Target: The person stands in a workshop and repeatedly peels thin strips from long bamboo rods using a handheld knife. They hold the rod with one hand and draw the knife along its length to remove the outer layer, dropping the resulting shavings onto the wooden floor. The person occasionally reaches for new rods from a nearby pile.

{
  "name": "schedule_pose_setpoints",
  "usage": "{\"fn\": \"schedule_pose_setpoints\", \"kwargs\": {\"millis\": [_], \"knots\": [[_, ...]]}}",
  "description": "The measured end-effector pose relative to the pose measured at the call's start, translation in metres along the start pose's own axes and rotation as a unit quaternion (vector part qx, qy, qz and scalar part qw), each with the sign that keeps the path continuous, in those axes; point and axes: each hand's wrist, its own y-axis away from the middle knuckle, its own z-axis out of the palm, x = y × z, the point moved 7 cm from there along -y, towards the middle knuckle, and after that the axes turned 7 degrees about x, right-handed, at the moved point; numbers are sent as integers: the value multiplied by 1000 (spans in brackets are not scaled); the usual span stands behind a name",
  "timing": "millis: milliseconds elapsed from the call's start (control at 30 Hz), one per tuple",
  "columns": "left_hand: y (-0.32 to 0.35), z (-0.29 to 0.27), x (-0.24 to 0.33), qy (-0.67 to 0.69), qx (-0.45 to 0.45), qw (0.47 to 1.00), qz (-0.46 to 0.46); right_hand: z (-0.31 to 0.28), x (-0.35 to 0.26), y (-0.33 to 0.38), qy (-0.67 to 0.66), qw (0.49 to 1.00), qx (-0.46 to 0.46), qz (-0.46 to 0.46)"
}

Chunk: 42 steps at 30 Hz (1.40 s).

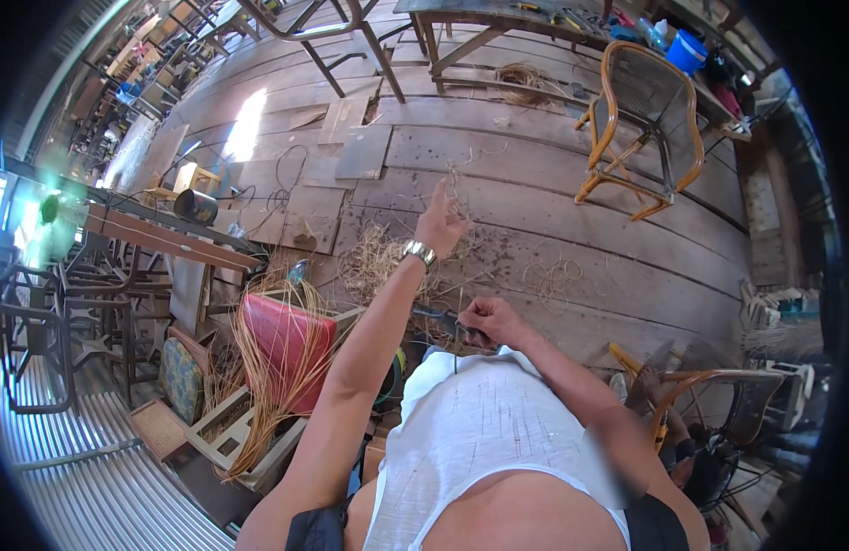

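Observation:
My left hand (440,223), with a metal watch (421,253) on its wrist, reaches out over the plank floor. Its fingers are stretched and apart, and thin curled cane strips (456,182) lie close by its fingertips. A tangled heap of pale cane shavings (378,264) is on the floor below and left of that hand. Close to my body, my right hand (494,321) is closed in a pinch in front of the white shirt (493,404). What it holds is too small and partly hidden to name.
Long cane strands (252,395) drape over a red seat (286,344) at my left. Dark chair frames (84,303) stand farther left. A rattan armchair (695,119) is at the far right, near a workbench (479,14) with a blue bucket (686,52). Another chair (718,375) stands lower right.

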Motion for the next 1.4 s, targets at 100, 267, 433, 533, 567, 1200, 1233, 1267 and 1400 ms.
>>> {"fn": "schedule_pose_setpoints", "kwargs": {"millis": [100, 267, 433, 533, 567, 1200, 1233, 1267, 1400], "knots": [[60, -21, 3, -143, 67, 987, -25, -15, 4, -5, -13, 997, 69, -34], [176, -26, -11, -139, 30, 988, -53, -22, 25, -17, 150, 977, 125, -82], [206, -32, -12, -121, 16, 980, -157, -16, 30, -12, 147, 976, 143, -78], [231, 8, -50, 61, -136, 951, -272, -17, 22, -22, 90, 981, 148, -84], [237, 13, -61, 98, -140, 943, -287, -14, 22, -26, 86, 983, 140, -80], [190, 43, -48, 212, -184, 921, -272, -31, 13, -6, 140, 943, 227, -201], [190, 45, -48, 235, -181, 912, -284, -35, 12, -3, 146, 925, 261, -235], [191, 47, -49, 280, -150, 894, -318, -39, 15, -2, 168, 913, 290, -233], [191, 56, -43, 441, -58, 819, -363, -34, -22, 23, 215, 883, 325, -260]]}}
